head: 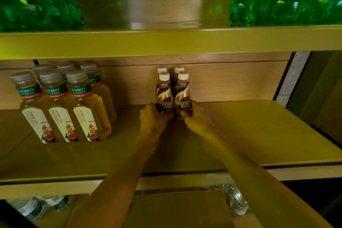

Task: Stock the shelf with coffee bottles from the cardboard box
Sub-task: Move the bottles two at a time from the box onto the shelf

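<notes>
The left hand (154, 116) grips the left coffee bottle (164, 94) and the right hand (197, 116) grips the right coffee bottle (182, 96), side by side on the shelf (249, 135). Two back coffee bottles (162, 69) stand just beyond the hands, with tea bottles (61, 105) well off to the left.

Four small brown plastic coffee bottles (182, 96) with white caps and Nescafé labels stand upright in a tight two-by-two block near the back of the tan middle shelf (259, 135). The left hand (152, 116) and right hand (197, 116) each grip one front bottle low. The brown cardboard box (177, 209) sits below the shelf's front edge.
</notes>
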A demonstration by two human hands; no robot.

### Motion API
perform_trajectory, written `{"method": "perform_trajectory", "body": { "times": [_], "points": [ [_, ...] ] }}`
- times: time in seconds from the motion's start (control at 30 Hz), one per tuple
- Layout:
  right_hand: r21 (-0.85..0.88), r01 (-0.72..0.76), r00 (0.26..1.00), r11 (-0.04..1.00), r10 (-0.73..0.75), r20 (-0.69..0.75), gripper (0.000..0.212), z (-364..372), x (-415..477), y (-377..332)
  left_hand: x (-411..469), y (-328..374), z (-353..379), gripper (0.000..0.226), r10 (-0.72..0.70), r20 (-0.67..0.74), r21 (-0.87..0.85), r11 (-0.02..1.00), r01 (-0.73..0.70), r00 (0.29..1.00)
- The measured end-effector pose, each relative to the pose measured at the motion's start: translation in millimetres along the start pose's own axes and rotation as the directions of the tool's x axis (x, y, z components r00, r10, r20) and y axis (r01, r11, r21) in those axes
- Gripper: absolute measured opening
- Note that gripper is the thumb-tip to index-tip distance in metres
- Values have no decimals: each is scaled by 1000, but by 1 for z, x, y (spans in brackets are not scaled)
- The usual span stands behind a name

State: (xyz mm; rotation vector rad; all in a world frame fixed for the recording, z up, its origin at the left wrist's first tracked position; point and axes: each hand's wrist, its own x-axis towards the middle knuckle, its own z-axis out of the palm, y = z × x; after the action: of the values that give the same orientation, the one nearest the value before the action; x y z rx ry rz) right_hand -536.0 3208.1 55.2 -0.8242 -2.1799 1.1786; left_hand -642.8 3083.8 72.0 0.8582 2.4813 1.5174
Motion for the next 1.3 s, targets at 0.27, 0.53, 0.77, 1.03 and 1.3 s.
{"method": "perform_trajectory", "body": {
  "times": [0.27, 0.53, 0.77, 1.03, 1.3],
  "points": [
    [-60, -26, 1000, 998, 26, 12, 55, 0, -1, -5, 1, -1, -3, 53, 12, 42, 66, 998, -15, 999],
    [-515, 72, 997, 854, -46, 64, 42, -16, -43, -28, -25, 9, -28, 46, 94, 138, 522, 839, -153, 986],
    [-691, 92, 996, 717, -58, 73, 52, -33, -118, -46, -92, 4, -69, 53, 220, 221, 650, 694, -311, 950],
    [-703, 117, 989, 702, -145, 20, 43, -42, -210, -58, -171, -1, -96, 49, 356, 220, 590, 693, -414, 908],
    [-680, 114, 986, 724, -165, -10, 51, -24, -291, -13, -247, -48, -79, 54, 412, 224, 536, 705, -465, 883]
  ]
}}
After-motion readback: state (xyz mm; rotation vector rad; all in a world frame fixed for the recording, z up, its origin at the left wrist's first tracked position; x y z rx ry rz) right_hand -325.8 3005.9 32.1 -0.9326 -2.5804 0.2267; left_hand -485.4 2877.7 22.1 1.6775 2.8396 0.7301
